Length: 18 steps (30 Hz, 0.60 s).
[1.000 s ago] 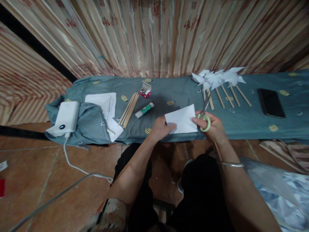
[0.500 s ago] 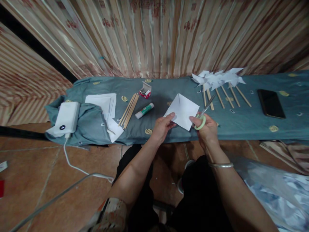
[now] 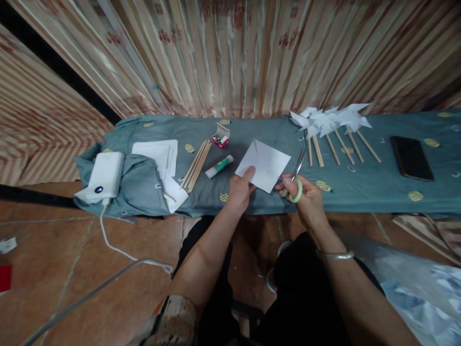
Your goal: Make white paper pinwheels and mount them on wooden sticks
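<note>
My left hand [image 3: 239, 188] pinches the near left corner of a white square of paper [image 3: 264, 164], held tilted over the grey-blue cloth. My right hand [image 3: 304, 198] grips scissors [image 3: 296, 180] with pale green handles, blades pointing away just right of the paper. The paper and the blades are apart. Several finished white paper pinwheels on wooden sticks [image 3: 331, 122] lie further back to the right.
On the cloth-covered bench [image 3: 360, 187] lie a glue stick [image 3: 219, 166], a small red box of pins [image 3: 220, 138], loose wooden sticks [image 3: 196, 163], a stack of white paper [image 3: 154, 153], a white power bank [image 3: 104, 175] with cable, and a black phone [image 3: 411, 157]. A striped curtain hangs behind.
My left hand turned the paper from lying flat to a diamond tilt and drew it leftward. My right hand with the scissors came off the paper's edge and moved nearer to me.
</note>
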Each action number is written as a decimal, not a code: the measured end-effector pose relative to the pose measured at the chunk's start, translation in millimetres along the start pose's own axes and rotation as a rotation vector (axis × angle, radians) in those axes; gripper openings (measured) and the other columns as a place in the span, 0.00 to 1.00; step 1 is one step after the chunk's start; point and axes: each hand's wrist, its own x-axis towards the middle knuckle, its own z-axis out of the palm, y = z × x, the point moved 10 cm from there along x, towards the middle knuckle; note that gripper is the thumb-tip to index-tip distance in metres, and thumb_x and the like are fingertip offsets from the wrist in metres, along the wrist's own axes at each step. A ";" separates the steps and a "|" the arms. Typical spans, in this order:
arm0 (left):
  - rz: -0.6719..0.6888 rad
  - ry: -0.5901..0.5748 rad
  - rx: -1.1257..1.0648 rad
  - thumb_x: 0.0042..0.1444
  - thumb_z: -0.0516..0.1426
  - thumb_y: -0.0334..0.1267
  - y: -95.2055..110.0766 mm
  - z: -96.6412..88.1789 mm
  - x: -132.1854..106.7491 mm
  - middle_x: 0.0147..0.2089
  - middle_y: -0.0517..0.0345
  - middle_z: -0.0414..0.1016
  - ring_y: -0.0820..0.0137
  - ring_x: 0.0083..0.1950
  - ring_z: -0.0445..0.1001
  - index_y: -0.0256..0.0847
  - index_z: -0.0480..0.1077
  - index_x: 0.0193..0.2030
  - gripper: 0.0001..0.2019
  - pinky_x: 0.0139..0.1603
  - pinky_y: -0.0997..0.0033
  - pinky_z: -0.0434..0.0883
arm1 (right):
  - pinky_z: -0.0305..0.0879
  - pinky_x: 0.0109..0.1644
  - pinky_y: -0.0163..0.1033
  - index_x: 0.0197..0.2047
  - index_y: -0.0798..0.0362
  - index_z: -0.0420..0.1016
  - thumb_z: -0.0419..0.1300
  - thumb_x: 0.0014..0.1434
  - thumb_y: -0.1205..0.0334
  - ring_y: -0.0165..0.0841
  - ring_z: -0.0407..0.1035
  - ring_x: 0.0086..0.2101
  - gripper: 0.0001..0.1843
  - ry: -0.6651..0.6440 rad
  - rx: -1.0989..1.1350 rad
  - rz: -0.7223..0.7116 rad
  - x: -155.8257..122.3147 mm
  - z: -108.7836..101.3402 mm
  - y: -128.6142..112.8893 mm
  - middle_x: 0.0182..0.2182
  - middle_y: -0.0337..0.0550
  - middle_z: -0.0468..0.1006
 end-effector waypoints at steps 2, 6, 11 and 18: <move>0.022 0.024 -0.007 0.49 0.63 0.36 8.3 -5.3 1.4 0.40 0.51 0.80 0.65 0.42 0.78 0.35 0.74 0.38 0.10 0.44 0.67 0.74 | 0.64 0.28 0.35 0.37 0.50 0.74 0.69 0.43 0.39 0.30 0.69 0.24 0.26 -0.116 -0.031 0.046 -9.3 5.8 2.4 0.23 0.39 0.77; 0.055 0.049 0.023 0.48 0.64 0.37 18.5 -12.5 2.6 0.41 0.52 0.80 0.65 0.43 0.78 0.36 0.74 0.38 0.11 0.42 0.69 0.74 | 0.63 0.26 0.35 0.38 0.52 0.76 0.66 0.46 0.36 0.32 0.71 0.25 0.27 -0.382 -0.040 0.141 -35.5 23.7 11.8 0.26 0.43 0.80; 0.072 0.062 0.052 0.46 0.66 0.41 19.6 -15.7 3.2 0.38 0.54 0.80 0.66 0.41 0.79 0.37 0.75 0.38 0.14 0.39 0.70 0.73 | 0.66 0.28 0.36 0.40 0.52 0.76 0.65 0.49 0.37 0.32 0.72 0.27 0.27 -0.556 -0.045 0.187 -58.2 41.8 21.0 0.29 0.45 0.80; 0.076 0.063 0.102 0.47 0.65 0.41 18.1 -15.9 4.3 0.36 0.55 0.79 0.70 0.35 0.77 0.37 0.74 0.37 0.12 0.33 0.74 0.71 | 0.67 0.29 0.35 0.37 0.52 0.75 0.66 0.49 0.38 0.31 0.71 0.26 0.25 -0.561 -0.030 0.227 -60.1 48.5 30.4 0.27 0.41 0.79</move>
